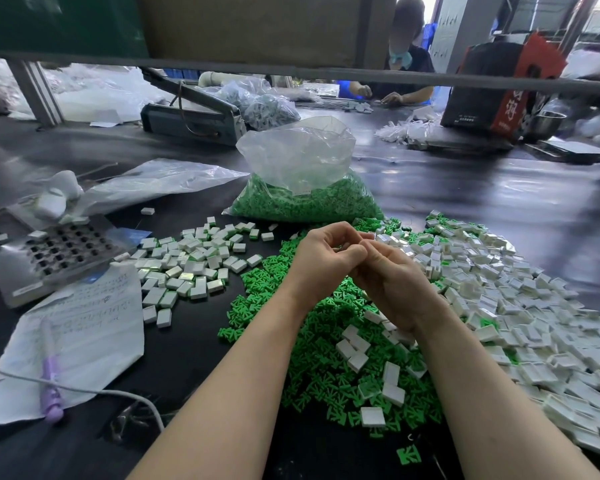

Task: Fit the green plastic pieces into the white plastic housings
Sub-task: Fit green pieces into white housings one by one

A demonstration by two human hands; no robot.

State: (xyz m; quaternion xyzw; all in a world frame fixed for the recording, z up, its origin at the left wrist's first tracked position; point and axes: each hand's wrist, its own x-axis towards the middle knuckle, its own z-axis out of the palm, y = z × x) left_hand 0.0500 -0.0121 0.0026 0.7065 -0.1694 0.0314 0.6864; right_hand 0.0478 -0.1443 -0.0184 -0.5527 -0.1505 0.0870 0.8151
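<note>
Housing (369, 236) pinched, both hands' grip: left hand (321, 259), right hand (394, 285). Light, stiff, slippery; hold by edges.

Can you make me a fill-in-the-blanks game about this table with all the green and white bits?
1. The clear bag behind the hands is full of ____ pieces.
2. The purple pen lies on a sheet of ____.
3. The big white housing pile lies on the person's ____ side.
4. The left hand and right hand are ____ each other.

Missing words: green; paper; right; touching
</note>
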